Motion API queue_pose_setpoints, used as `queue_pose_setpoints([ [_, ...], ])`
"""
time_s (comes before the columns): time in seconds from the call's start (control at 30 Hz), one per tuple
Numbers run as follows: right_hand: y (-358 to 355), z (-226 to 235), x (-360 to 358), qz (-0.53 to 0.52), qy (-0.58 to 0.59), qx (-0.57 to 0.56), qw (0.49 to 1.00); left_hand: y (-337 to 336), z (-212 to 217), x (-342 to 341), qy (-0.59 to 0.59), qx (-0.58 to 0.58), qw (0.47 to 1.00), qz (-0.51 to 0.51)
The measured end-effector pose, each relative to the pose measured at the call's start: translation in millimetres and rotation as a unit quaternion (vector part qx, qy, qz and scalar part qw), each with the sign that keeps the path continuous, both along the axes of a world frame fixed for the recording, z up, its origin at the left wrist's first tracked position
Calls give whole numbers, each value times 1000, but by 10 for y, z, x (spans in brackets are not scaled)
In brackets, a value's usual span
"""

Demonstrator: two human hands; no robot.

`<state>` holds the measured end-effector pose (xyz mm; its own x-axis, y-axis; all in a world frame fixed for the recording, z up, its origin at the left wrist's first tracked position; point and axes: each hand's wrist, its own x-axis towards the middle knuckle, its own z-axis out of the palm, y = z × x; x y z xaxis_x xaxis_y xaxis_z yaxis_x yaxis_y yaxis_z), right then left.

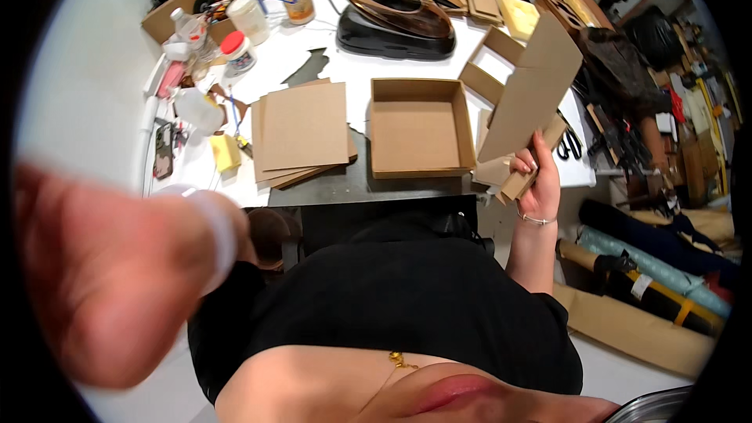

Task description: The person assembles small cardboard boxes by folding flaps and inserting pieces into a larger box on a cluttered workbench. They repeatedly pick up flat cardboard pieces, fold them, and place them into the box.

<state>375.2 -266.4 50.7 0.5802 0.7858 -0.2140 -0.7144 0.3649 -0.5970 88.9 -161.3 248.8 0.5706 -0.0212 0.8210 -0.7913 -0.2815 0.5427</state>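
My right hand (540,184) is closed around pieces of brown cardboard at the table's right front. A tall flat cardboard panel (533,86) stands tilted above the fingers, and a narrower cardboard strip (517,182) shows in the palm. To the left of that hand sits an open square cardboard box (419,170). Beside the box lies a loose stack of square cardboard sheets (304,125). My left hand (125,274) is raised close to the camera, large and blurred, away from the table; its fingers cannot be made out.
Behind the box stands a black and brown iron (395,23). A red-lidded jar (237,51), a yellow sponge (225,153) and a phone (163,150) are at the left. A second cardboard frame (489,63) and black scissors (572,141) lie at the right. Fabric rolls (658,266) rest beyond the table.
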Motion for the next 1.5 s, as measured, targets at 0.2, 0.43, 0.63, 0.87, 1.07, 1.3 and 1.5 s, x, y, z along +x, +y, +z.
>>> queue_pose_setpoints([
  [0.2,-146,-52,295,-45,-53,-39,997,-86,173,-242,-62,200,975,80],
  [0.43,-479,53,597,-157,-32,-16,987,-98,148,-233,-124,270,950,101],
  [0.63,-501,95,307,-169,-122,-85,974,109,11,-189,-330,227,899,178],
  [0.87,38,221,-316,8,-166,-107,980,477,-1482,312,67,-106,956,264],
  [1.07,409,129,-424,94,-254,-116,956,498,-1809,501,197,-410,859,234],
  [1.3,537,-7,-415,189,-313,-188,912,710,-2236,224,266,-482,800,240],
  [1.5,580,-105,-68,93,-364,-288,881,871,-2355,-181,205,-402,800,395],
])
